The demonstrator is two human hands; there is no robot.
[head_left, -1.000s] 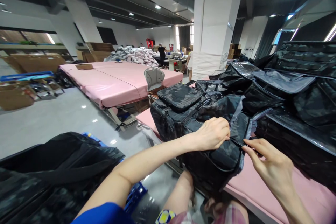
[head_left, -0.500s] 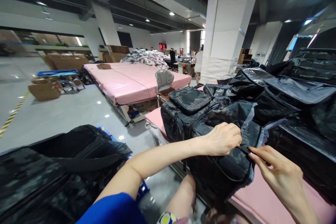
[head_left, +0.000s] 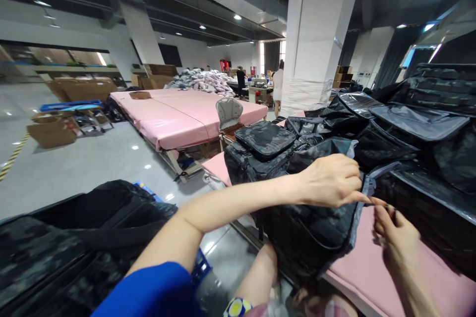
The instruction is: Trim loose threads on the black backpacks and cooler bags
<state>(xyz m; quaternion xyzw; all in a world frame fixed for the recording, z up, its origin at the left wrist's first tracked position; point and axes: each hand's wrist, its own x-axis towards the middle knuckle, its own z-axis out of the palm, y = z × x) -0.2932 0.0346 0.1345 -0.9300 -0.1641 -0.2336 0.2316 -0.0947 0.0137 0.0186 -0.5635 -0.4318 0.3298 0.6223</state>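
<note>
A black camouflage bag (head_left: 312,228) with grey-edged open panels stands on the pink-covered table in front of me. Across it reaches my left hand (head_left: 334,181), its fingers curled and the index fingertip meeting the fingers of my right hand. To the right of the bag is my right hand (head_left: 397,230), closed in a pinch. Small dark pieces (head_left: 394,214) show among its fingers, too small to name. Whatever lies between the meeting fingertips is hidden.
More dark bags (head_left: 420,193) are heaped at the right and behind. Another camouflage bag (head_left: 55,247) lies at lower left by a blue crate (head_left: 201,265). A pink-covered table (head_left: 178,114), a chair (head_left: 228,111) and a white pillar (head_left: 316,34) stand beyond. Two people are farther back.
Both hands have left the bag's edge. My left hand has moved right and slightly up, and its index fingertip now meets my right hand, where small dark pieces show. The view has shifted slightly.
</note>
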